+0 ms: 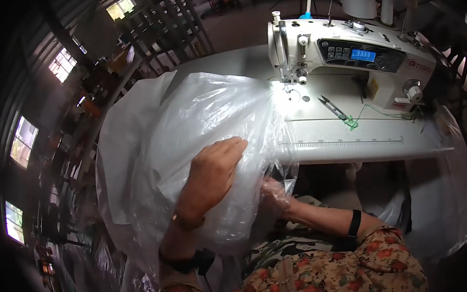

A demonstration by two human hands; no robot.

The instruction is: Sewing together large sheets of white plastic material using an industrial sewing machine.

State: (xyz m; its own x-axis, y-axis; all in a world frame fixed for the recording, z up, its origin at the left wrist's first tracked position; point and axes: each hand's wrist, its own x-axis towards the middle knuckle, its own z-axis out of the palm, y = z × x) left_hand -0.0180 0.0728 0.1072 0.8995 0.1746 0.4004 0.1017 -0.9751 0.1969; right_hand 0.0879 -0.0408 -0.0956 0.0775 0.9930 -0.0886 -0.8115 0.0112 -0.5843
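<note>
My left hand (pixel 215 164) lies, fingers together, on the plastic sheet (pixel 209 103) spread over the desk (pixel 349 136) by the sewing machine (pixel 303 28); my right hand (pixel 275 190) is at its right edge (whether either grips, I cannot tell)

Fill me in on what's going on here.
A person is handling a large sheet of clear plastic at a sewing machine. Their left hand is over the plastic; their right hand is at its near edge, partly veiled, so its grip is unclear. The plastic reaches the lit needle area. Snips and green thread lie on the machine's bed.
</note>
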